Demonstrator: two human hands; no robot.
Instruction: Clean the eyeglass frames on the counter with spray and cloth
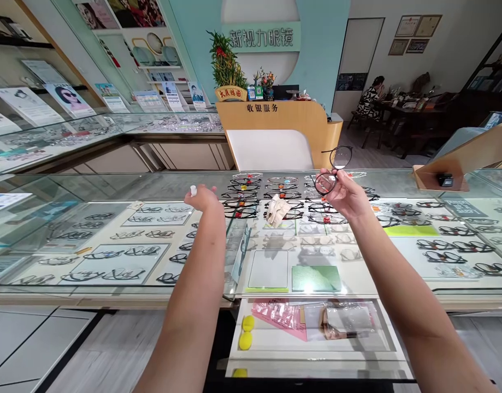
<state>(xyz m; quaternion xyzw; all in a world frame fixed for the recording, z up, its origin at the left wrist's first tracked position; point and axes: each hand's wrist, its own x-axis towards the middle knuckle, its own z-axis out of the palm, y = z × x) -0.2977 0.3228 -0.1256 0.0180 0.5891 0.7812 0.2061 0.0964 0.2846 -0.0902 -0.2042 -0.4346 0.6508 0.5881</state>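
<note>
My right hand [349, 195] pinches a pair of round dark-rimmed glasses [341, 158], held tilted above the glass counter, one lens raised higher than the other. My left hand [204, 197] reaches over the counter at the centre-left, with a small white piece [193, 190] at its fingers; the fingers are partly hidden behind the hand. Between the hands, rows of glasses [240, 204] rest on the counter top. A crumpled beige cloth [277, 210] lies among them.
An open drawer [316, 368] with a pink packet [281, 316] and yellow round cases [246, 340] juts out below the glass counter [152, 284]. At the right stands a wooden-framed mirror [476, 150]. A person [371, 99] sits at the far back right.
</note>
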